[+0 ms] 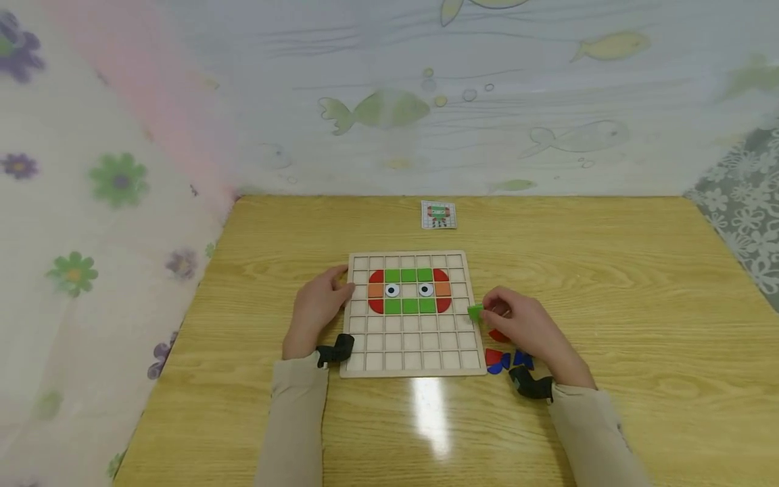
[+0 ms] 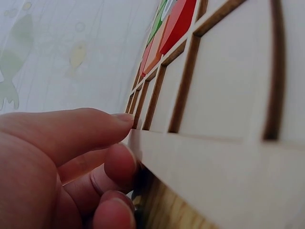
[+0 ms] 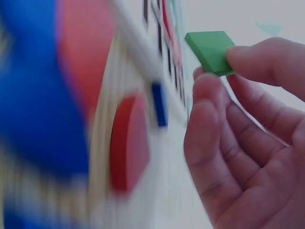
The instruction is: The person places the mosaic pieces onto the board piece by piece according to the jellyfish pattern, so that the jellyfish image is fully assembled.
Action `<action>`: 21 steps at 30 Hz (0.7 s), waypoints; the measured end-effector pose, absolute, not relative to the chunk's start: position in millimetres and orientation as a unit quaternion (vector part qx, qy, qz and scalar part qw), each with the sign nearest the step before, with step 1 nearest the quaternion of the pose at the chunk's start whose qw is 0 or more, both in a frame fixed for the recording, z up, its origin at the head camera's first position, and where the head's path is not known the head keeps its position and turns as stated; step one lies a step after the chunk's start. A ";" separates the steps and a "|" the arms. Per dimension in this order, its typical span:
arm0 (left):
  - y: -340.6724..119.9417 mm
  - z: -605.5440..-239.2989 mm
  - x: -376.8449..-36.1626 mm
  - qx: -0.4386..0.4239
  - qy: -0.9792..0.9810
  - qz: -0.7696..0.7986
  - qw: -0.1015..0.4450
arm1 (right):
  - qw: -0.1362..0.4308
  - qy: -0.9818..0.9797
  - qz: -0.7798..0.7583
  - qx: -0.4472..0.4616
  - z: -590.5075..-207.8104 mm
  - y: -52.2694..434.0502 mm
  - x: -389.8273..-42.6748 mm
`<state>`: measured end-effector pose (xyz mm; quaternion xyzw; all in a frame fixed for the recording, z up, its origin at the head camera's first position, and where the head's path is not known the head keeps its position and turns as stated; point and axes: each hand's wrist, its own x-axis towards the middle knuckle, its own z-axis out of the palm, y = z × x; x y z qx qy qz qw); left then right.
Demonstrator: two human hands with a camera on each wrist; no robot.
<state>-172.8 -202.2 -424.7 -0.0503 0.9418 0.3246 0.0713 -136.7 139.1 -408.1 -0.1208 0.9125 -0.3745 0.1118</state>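
A wooden grid board (image 1: 406,370) lies on the table, with green squares (image 1: 408,275), red rounded corners, orange squares and two eye pieces set into its upper cells. My left hand (image 1: 318,304) touches the board's left edge; in the left wrist view its thumb and fingertips (image 2: 125,117) are at the rim. Between thumb and fingers, my right hand (image 1: 522,319) pinches a green square tile (image 3: 209,51), held up close to the board's right edge. Below that hand are a red rounded piece (image 3: 129,143) and several red and blue pieces (image 1: 498,358).
A small picture card (image 1: 438,215) with a matching coloured figure lies behind the board on the wooden table (image 1: 292,230). Walls with printed fish and flowers border the table at the back and left. Each wrist wears a black camera mount (image 1: 531,384).
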 end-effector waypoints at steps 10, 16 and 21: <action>-200.7 -424.5 -172.6 -0.060 0.940 0.328 0.070 | 0.089 0.898 -0.389 -0.186 -404.2 88.5 -143.1; -201.1 -424.8 -171.6 -0.057 0.942 0.323 0.074 | 0.089 0.895 -0.399 -0.177 -408.4 65.4 -142.4; -201.9 -423.0 -172.1 -0.053 0.939 0.331 0.074 | 0.090 0.904 -0.384 -0.162 -412.5 51.7 -141.3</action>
